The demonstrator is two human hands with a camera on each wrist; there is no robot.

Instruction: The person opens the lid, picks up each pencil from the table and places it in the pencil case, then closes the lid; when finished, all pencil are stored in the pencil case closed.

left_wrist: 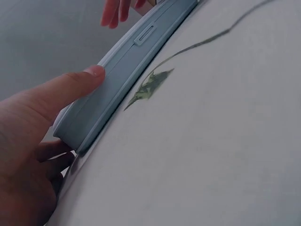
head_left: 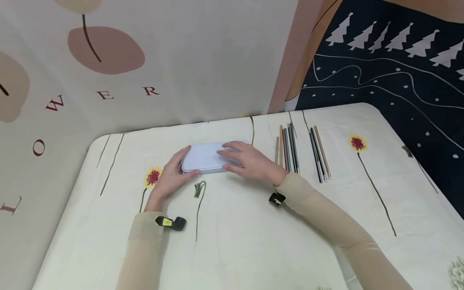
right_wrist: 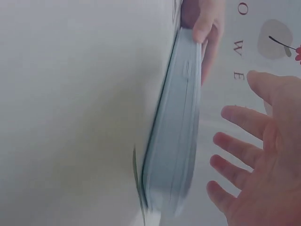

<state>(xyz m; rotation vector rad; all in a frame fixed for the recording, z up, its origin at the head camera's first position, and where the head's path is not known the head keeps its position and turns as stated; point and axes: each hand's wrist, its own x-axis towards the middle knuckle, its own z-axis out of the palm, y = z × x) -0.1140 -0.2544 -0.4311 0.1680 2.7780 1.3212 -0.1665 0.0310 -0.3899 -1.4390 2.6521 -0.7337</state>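
Observation:
A pale blue, rounded, flat pencil case (head_left: 204, 157) lies closed on the table. My left hand (head_left: 171, 176) grips its left end, the thumb pressed to the front side wall and the other fingers round the far side. In the left wrist view, a small latch (left_wrist: 145, 35) shows on that side wall. Over the right part of the lid is my right hand (head_left: 248, 161), its fingers spread and holding nothing. The right wrist view has those fingers (right_wrist: 237, 143) apart from the case.
Several slim pencils (head_left: 285, 149) lie side by side just right of the right hand. Farther right is a second group of pencils (head_left: 320, 155). The tablecloth (head_left: 232, 241) has printed flowers, and a patterned wall hanging (head_left: 203, 60) rises behind the far edge.

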